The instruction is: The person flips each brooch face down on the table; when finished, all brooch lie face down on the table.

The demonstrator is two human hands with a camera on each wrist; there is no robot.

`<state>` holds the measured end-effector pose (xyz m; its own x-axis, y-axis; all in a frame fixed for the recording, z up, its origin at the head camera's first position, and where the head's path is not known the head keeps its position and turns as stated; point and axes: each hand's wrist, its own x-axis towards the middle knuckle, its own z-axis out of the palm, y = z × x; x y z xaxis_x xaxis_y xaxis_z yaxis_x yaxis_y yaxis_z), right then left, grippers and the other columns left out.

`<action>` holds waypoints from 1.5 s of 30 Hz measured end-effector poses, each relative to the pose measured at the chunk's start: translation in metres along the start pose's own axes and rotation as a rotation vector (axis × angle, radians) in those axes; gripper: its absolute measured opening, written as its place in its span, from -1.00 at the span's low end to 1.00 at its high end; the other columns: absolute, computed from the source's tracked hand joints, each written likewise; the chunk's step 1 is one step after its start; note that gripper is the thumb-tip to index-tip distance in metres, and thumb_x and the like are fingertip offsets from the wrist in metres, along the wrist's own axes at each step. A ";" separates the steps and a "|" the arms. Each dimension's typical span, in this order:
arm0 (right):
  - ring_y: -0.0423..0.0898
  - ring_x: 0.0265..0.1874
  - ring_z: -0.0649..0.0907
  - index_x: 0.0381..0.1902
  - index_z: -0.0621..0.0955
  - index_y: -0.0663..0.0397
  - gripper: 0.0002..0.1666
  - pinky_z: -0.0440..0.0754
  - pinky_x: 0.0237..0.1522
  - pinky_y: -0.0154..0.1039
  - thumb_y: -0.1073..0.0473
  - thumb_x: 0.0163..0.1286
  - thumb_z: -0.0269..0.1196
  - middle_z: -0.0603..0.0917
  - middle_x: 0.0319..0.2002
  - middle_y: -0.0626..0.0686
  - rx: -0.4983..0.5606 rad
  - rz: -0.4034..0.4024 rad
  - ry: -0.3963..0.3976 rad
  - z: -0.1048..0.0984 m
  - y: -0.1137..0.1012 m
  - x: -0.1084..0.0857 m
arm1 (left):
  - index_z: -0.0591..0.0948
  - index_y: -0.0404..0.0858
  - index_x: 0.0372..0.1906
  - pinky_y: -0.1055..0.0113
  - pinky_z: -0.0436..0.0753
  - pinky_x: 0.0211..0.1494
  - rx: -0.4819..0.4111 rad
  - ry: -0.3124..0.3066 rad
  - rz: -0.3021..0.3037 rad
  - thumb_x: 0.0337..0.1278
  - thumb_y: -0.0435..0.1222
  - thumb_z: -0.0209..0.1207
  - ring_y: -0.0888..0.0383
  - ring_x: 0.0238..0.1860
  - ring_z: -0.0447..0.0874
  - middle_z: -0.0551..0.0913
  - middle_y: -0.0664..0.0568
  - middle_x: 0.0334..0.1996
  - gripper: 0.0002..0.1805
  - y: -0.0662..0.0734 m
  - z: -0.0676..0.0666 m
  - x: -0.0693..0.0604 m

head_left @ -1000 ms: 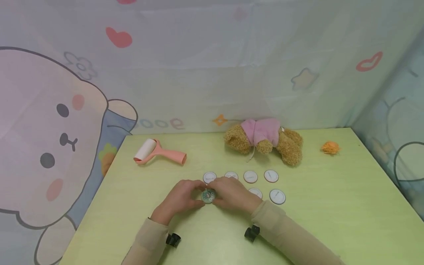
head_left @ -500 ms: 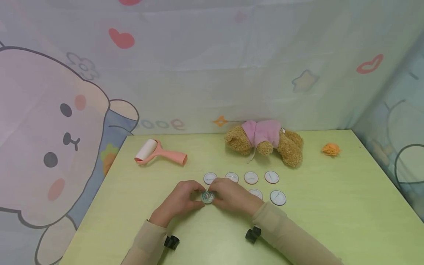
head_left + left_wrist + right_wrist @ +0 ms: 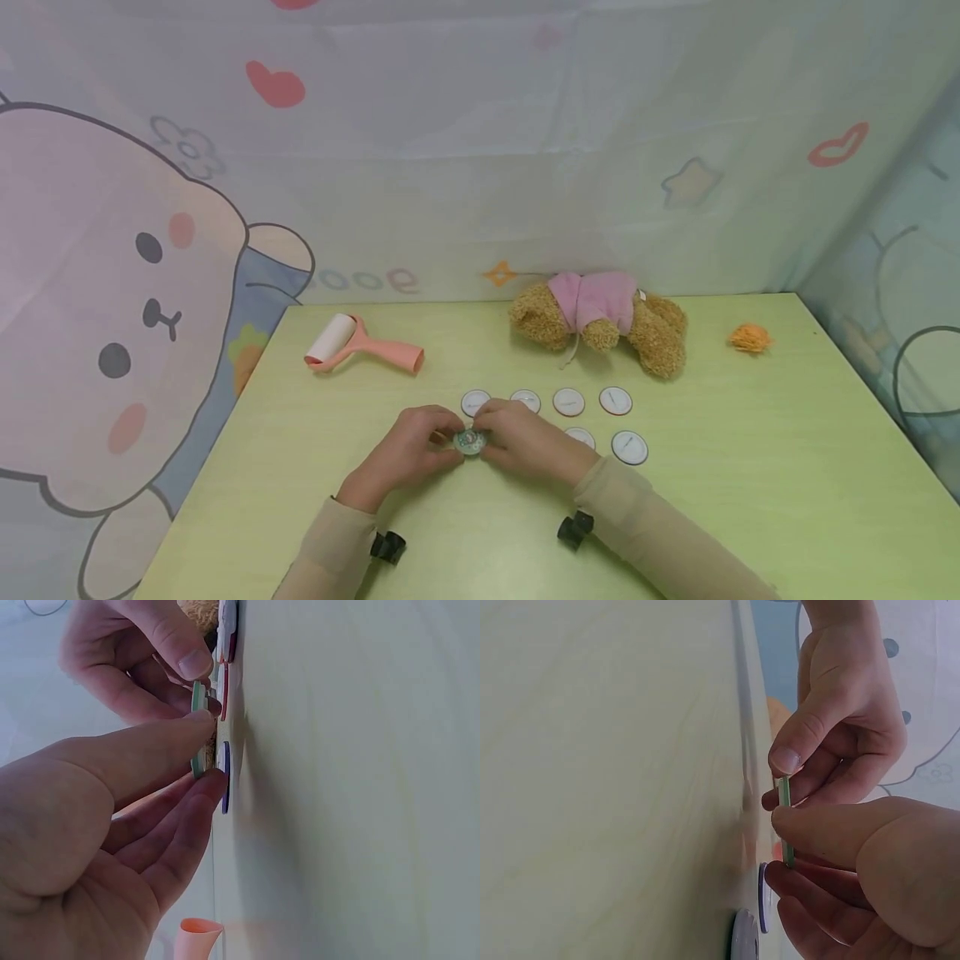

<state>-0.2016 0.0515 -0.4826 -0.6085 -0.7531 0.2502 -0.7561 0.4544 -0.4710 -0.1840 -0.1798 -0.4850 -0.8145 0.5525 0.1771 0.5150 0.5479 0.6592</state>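
Observation:
A round green pin badge (image 3: pixel 470 442) with a printed face is held just above the table, between both hands. My left hand (image 3: pixel 405 450) pinches its left edge between thumb and fingers. From the opposite side my right hand (image 3: pixel 528 442) grips the right edge in the same way. In the left wrist view the green badge (image 3: pixel 198 727) appears edge-on, apart from the tabletop. Several other badges lie face down with their pins showing, such as one white-backed badge (image 3: pixel 629 447) to the right; another badge (image 3: pixel 581 437) is partly hidden behind the right hand.
At the back lies a brown teddy bear (image 3: pixel 596 312) in a pink top. A pink-handled lint roller (image 3: pixel 367 346) is at the back left. An orange crumpled clump (image 3: pixel 750 337) sits at the far right. A printed curtain (image 3: pixel 450 167) hangs behind the table (image 3: pixel 750 500).
The green badge has tilted a little and shifted slightly away from the body. Both hands keep hold of it in nearly the same place.

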 end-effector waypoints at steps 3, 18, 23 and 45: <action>-0.06 -0.01 0.71 -0.09 0.77 0.19 -0.77 0.67 0.12 -0.22 0.32 0.28 0.46 0.75 -0.04 0.09 -0.003 -0.005 0.005 -0.001 0.000 -0.001 | 0.77 -0.31 -0.15 0.25 0.79 -0.04 -0.001 -0.002 0.005 0.07 -0.47 0.50 0.06 -0.11 0.79 0.78 -0.06 -0.09 -0.78 0.000 -0.001 0.000; -0.12 -0.10 0.70 -0.15 0.76 0.12 -0.87 0.68 0.01 -0.27 0.32 0.36 0.43 0.75 -0.12 0.02 0.039 -0.009 0.032 -0.001 0.004 -0.003 | 0.80 -0.30 -0.17 0.22 0.79 0.00 -0.003 -0.009 0.005 0.18 -0.46 0.44 0.03 -0.01 0.77 0.78 -0.05 -0.03 -0.87 0.000 -0.001 -0.001; -0.16 -0.16 0.67 -0.18 0.75 0.09 -0.91 0.66 -0.05 -0.27 0.33 0.39 0.39 0.74 -0.19 -0.03 0.047 -0.009 0.048 -0.003 0.003 -0.004 | 0.80 -0.26 -0.16 0.22 0.79 -0.01 -0.032 -0.001 0.009 0.22 -0.47 0.41 0.06 -0.06 0.79 0.79 -0.01 -0.09 -0.87 0.000 -0.001 -0.001; -0.18 -0.28 0.63 -0.23 0.69 0.06 -0.83 0.65 -0.11 -0.22 0.43 0.39 0.29 0.70 -0.30 -0.05 0.024 0.031 0.113 -0.001 0.006 -0.003 | 0.80 -0.20 -0.14 0.35 0.74 -0.14 0.021 0.044 0.017 0.33 -0.38 0.37 0.31 -0.26 0.75 0.82 0.09 -0.24 -0.92 -0.001 -0.001 -0.001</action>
<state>-0.2045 0.0573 -0.4852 -0.6556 -0.6800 0.3282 -0.7314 0.4639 -0.4998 -0.1839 -0.1813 -0.4855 -0.8164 0.5339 0.2200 0.5338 0.5523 0.6403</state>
